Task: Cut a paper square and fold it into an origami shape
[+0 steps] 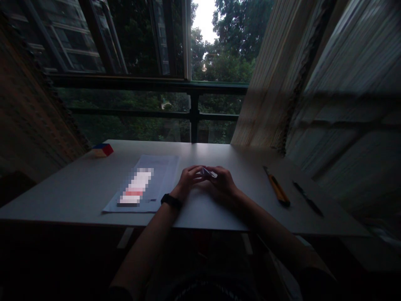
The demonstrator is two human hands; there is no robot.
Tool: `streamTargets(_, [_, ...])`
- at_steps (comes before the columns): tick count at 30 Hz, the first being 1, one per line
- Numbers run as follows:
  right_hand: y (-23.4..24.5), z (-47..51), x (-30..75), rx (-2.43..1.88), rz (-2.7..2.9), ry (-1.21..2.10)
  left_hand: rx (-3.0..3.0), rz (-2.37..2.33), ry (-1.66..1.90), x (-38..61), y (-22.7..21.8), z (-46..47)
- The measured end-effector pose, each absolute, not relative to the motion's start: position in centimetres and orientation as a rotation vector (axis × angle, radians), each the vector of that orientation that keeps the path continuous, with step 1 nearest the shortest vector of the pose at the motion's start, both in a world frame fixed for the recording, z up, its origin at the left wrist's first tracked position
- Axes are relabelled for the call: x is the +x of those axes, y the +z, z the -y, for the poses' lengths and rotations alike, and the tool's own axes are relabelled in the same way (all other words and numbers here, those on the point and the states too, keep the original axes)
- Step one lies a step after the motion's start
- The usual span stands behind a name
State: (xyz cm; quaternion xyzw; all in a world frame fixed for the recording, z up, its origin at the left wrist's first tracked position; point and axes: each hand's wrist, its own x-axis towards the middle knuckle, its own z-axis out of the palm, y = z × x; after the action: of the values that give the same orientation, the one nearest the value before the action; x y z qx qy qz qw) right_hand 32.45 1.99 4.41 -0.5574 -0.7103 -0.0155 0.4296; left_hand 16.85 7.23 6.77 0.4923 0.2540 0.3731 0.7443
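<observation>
Just above the middle of the white table, a small folded piece of paper (206, 172) is held between both my hands. My left hand (189, 177), below a dark wristband, closes its fingertips on the paper's left side. On the other side my right hand (223, 179) pinches it, with the fingers bent around its edge. The paper looks pale with a pointed fold; its lower part is partly hidden by my fingers, and the dim light hides its detail.
Paper sheets (167, 175) lie left of my hands, with a blurred-out phone-like rectangle (138, 184) over them. A coloured cube (103, 150) sits at the table's (78, 188) far left. An orange utility knife (277, 188) and a dark pen (307, 198) lie to the right.
</observation>
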Motion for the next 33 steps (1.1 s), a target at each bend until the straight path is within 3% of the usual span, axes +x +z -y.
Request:
streamTargets(7, [4.8, -2.0, 32.4, -1.305, 1.748, -0.004, 1.024, -0.566, 0.839, 17.2, 6.7, -7.2])
streamTargets(26, [6.9, -1.3, 32.0, -0.985, 1.246, 1.01, 0.786, -0.34, 0.575, 16.1, 6.8, -7.1])
streamTargets(33, [7.1, -1.1, 33.2, -0.979, 1.326, 1.14, 0.864, -0.287, 0.478, 15.9, 7.2, -6.7])
